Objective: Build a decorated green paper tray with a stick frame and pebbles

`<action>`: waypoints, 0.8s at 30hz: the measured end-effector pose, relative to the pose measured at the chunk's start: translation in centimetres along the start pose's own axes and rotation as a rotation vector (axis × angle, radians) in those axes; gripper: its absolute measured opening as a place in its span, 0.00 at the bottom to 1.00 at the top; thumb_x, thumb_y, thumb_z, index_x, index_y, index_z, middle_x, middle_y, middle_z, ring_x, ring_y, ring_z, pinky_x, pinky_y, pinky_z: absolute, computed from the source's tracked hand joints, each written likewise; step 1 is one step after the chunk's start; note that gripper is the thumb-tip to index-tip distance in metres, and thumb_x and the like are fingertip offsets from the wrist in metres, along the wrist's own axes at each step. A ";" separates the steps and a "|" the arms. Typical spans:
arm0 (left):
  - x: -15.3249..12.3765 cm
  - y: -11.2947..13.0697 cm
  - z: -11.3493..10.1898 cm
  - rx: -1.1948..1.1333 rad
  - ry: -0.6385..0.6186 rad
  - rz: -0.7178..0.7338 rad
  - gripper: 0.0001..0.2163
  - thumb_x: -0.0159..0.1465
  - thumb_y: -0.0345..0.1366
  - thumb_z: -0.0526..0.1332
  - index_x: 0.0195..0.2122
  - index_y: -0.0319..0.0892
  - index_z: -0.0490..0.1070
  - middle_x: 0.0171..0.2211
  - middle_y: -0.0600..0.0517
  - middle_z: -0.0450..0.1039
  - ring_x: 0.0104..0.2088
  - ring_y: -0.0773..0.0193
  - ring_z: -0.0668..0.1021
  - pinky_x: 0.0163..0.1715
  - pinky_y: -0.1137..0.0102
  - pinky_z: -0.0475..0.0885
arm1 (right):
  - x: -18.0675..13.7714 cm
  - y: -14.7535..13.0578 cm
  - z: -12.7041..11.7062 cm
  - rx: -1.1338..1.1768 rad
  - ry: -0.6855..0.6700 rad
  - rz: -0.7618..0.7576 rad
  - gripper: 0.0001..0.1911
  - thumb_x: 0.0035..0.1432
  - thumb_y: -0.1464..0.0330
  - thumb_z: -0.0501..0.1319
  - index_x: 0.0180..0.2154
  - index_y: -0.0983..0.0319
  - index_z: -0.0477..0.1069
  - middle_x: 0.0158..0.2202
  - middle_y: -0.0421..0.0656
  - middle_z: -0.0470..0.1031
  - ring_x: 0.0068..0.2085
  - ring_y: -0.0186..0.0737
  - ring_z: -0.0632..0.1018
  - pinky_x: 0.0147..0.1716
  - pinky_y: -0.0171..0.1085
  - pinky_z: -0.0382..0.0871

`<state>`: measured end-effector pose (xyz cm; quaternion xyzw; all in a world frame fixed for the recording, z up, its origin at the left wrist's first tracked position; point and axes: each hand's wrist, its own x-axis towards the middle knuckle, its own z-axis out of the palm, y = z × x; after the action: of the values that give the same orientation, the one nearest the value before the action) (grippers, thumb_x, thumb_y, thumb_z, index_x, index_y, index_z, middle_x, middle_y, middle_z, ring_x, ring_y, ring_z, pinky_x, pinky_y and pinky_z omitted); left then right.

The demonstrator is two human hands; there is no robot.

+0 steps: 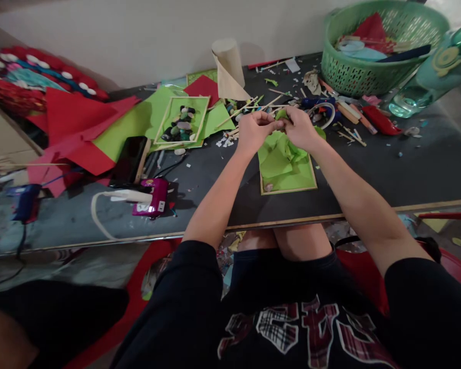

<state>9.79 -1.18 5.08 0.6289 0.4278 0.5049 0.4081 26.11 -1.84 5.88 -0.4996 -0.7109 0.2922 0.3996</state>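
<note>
My left hand (255, 131) and my right hand (300, 128) meet above the table, fingertips pinched together on a small piece of green paper (281, 116). Beneath them lies a green panel (292, 183) edged with thin wooden strips, its far part covered by my hands. Crumpled and folded green paper (278, 156) rests on that panel. A small pebble (268, 187) sits at its near left corner. Left of my hands, a second framed green panel (204, 115) bears several dark and pale pebbles (183, 124).
A green basket (332, 69) and a clear bottle (418, 84) stand at the right. Tape (332, 115) and wooden sticks lie beyond my right hand. Leftward are red paper (80, 128), a phone (129, 160), a purple power socket (159, 197) and a glue gun (26, 201). Another person's leg shows lower left.
</note>
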 end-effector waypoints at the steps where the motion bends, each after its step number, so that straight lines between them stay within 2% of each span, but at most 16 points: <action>1: 0.1 0.1 -0.1 0.006 -0.009 0.000 0.19 0.54 0.44 0.80 0.26 0.41 0.72 0.21 0.57 0.73 0.23 0.71 0.75 0.24 0.76 0.69 | 0.1 0.2 0.1 0.062 -0.025 0.020 0.07 0.65 0.75 0.59 0.34 0.60 0.69 0.32 0.43 0.73 0.36 0.41 0.76 0.47 0.45 0.77; 6: 0.7 0.4 -0.1 0.044 -0.043 0.027 0.17 0.59 0.46 0.77 0.27 0.41 0.73 0.24 0.55 0.73 0.27 0.68 0.78 0.28 0.72 0.75 | 0.1 -0.4 -0.3 0.415 -0.115 0.142 0.09 0.70 0.69 0.63 0.34 0.60 0.68 0.32 0.39 0.69 0.31 0.30 0.72 0.36 0.33 0.75; 11: 2.4 -0.9 -1.1 0.076 -0.033 0.056 0.18 0.62 0.50 0.74 0.32 0.42 0.73 0.28 0.52 0.75 0.35 0.61 0.83 0.37 0.64 0.82 | -0.3 -0.4 -2.7 0.583 -0.137 0.215 0.11 0.71 0.67 0.64 0.35 0.61 0.67 0.32 0.37 0.69 0.29 0.26 0.70 0.34 0.28 0.73; 15: 4.6 -3.5 -3.1 0.150 -0.071 0.032 0.16 0.61 0.50 0.74 0.36 0.43 0.76 0.31 0.49 0.80 0.37 0.58 0.84 0.41 0.61 0.84 | 0.1 2.3 -3.8 0.457 -0.072 0.182 0.13 0.69 0.61 0.67 0.35 0.61 0.70 0.31 0.38 0.69 0.31 0.30 0.72 0.36 0.32 0.76; 18: 5.8 -4.3 -3.4 0.382 -0.109 0.090 0.17 0.59 0.47 0.74 0.46 0.44 0.81 0.48 0.42 0.83 0.51 0.48 0.84 0.55 0.51 0.80 | 0.7 4.2 -3.0 0.295 0.020 0.106 0.14 0.64 0.57 0.71 0.37 0.61 0.74 0.32 0.40 0.73 0.35 0.35 0.76 0.42 0.38 0.79; 21: 5.2 -3.0 -2.2 0.539 -0.176 0.184 0.23 0.60 0.44 0.74 0.56 0.47 0.79 0.64 0.40 0.74 0.66 0.41 0.75 0.66 0.47 0.71 | 1.0 4.6 -1.8 0.259 0.091 0.058 0.12 0.61 0.60 0.72 0.38 0.60 0.76 0.36 0.42 0.78 0.40 0.40 0.79 0.46 0.43 0.80; 22: 4.6 -2.1 -1.7 0.544 -0.208 0.206 0.24 0.61 0.43 0.73 0.58 0.48 0.78 0.65 0.41 0.73 0.67 0.42 0.74 0.65 0.48 0.72 | 0.8 4.3 -1.6 0.263 0.101 0.052 0.11 0.60 0.61 0.72 0.37 0.60 0.76 0.35 0.42 0.78 0.40 0.41 0.80 0.47 0.44 0.80; 24: 3.1 -0.1 -0.7 0.512 -0.306 0.236 0.23 0.64 0.40 0.70 0.61 0.47 0.76 0.62 0.43 0.76 0.61 0.47 0.79 0.58 0.54 0.78 | 0.3 3.5 -1.4 0.284 0.087 0.043 0.08 0.60 0.64 0.72 0.35 0.61 0.77 0.34 0.42 0.79 0.40 0.41 0.81 0.48 0.44 0.80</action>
<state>9.49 1.81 5.94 0.8252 0.3986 0.3241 0.2348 28.88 -0.35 3.83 -0.4654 -0.6334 0.3765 0.4903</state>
